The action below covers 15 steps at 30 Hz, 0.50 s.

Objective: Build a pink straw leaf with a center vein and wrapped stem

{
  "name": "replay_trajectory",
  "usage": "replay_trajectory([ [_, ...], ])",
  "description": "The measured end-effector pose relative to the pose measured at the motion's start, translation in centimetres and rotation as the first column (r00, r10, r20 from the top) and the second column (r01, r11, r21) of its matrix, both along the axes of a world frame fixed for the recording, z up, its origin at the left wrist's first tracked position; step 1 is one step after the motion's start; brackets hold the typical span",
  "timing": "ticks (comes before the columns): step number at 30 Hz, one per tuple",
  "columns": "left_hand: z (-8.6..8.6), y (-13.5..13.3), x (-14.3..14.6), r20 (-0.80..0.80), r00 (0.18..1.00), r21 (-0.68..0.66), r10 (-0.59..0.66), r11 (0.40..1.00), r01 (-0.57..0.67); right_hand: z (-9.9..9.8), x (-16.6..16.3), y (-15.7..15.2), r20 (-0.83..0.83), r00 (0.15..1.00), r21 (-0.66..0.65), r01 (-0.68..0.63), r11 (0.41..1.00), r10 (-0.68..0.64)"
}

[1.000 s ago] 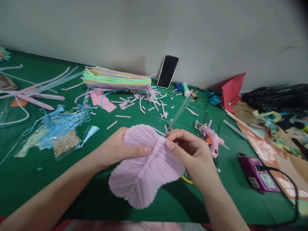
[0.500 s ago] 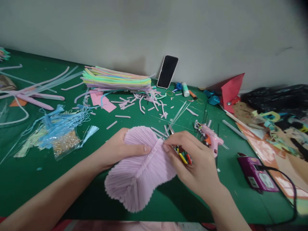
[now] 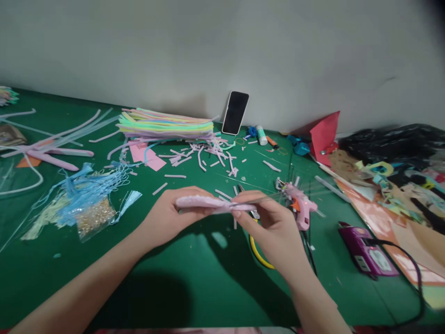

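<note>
Both my hands hold a flat lilac pipe-cleaner piece (image 3: 205, 202) edge-on above the green table (image 3: 194, 278). My left hand (image 3: 170, 214) grips its left half, thumb on top and fingers curled under. My right hand (image 3: 269, 222) pinches its right end together with thin metal wires (image 3: 278, 197) that stick out to the right, blurred by motion. Below the right hand lie pliers with yellow handles (image 3: 259, 253).
A pink glue gun (image 3: 299, 206) lies right of my hands, a purple device (image 3: 366, 253) with a black cable further right. A stack of coloured pipe cleaners (image 3: 167, 123), cut lilac scraps (image 3: 208, 155), a phone (image 3: 235, 112) against the wall, blue tassels (image 3: 90, 183), paper scraps (image 3: 392, 185).
The lilac piece has tipped from face-up to edge-on and risen. My right hand now holds the wires against its end; the camera has tilted slightly.
</note>
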<state>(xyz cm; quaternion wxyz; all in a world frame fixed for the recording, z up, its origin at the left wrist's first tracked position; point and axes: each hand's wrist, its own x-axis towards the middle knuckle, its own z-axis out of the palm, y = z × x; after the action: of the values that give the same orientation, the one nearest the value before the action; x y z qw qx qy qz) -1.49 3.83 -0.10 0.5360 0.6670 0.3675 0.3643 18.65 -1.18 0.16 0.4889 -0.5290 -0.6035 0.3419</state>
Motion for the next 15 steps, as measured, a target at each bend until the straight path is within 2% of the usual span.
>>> replay_trajectory([
  [2, -0.3, 0.2, 0.0, 0.001, 0.999, 0.192, 0.034, 0.981, -0.033, -0.5, -0.2, 0.5, 0.083, 0.994, 0.114, 0.058, 0.992, -0.068],
  [4, -0.7, 0.4, -0.2, -0.030, 0.996, 0.327, 0.088, 0.942, -0.073, -1.0, -0.3, 0.9, 0.132, 0.984, 0.188, 0.097, 0.977, -0.123],
  [6, -1.2, 0.6, -0.3, -0.089, 0.976, 0.335, 0.197, 0.929, -0.157, -1.4, -0.3, 1.0, 0.144, 0.975, 0.266, 0.129, 0.955, -0.172],
  [7, -1.3, 0.7, -0.4, -0.104, 0.960, 0.268, 0.259, 0.937, -0.224, -1.5, -0.3, 1.0, 0.148, 0.968, 0.305, 0.151, 0.940, -0.203],
  [8, -1.5, 0.8, -0.5, -0.103, 0.942, 0.145, 0.318, 0.942, -0.302, -1.6, -0.2, 0.9, 0.152, 0.960, 0.340, 0.174, 0.924, -0.237],
  [9, -1.6, 0.9, -0.5, -0.088, 0.927, -0.028, 0.365, 0.929, -0.369, -1.6, -0.2, 0.9, 0.158, 0.952, 0.368, 0.191, 0.910, -0.263],
  [10, -1.6, 1.0, -0.5, -0.058, 0.914, -0.217, 0.401, 0.889, -0.404, -1.6, -0.1, 0.8, 0.165, 0.945, 0.391, 0.201, 0.898, -0.282],
  [12, -1.6, 1.2, -0.5, 0.005, 0.899, -0.507, 0.439, 0.776, -0.376, -1.5, -0.1, 0.8, 0.179, 0.937, 0.416, 0.203, 0.886, -0.299],
  [13, -1.5, 1.2, -0.4, 0.033, 0.902, -0.584, 0.431, 0.740, -0.333, -1.4, -0.1, 0.7, 0.188, 0.935, 0.421, 0.199, 0.885, -0.300],
  [15, -1.0, 1.1, -0.1, 0.094, 0.940, -0.667, 0.329, 0.721, -0.186, -1.3, -0.3, 0.7, 0.202, 0.935, 0.417, 0.187, 0.889, -0.292],
])
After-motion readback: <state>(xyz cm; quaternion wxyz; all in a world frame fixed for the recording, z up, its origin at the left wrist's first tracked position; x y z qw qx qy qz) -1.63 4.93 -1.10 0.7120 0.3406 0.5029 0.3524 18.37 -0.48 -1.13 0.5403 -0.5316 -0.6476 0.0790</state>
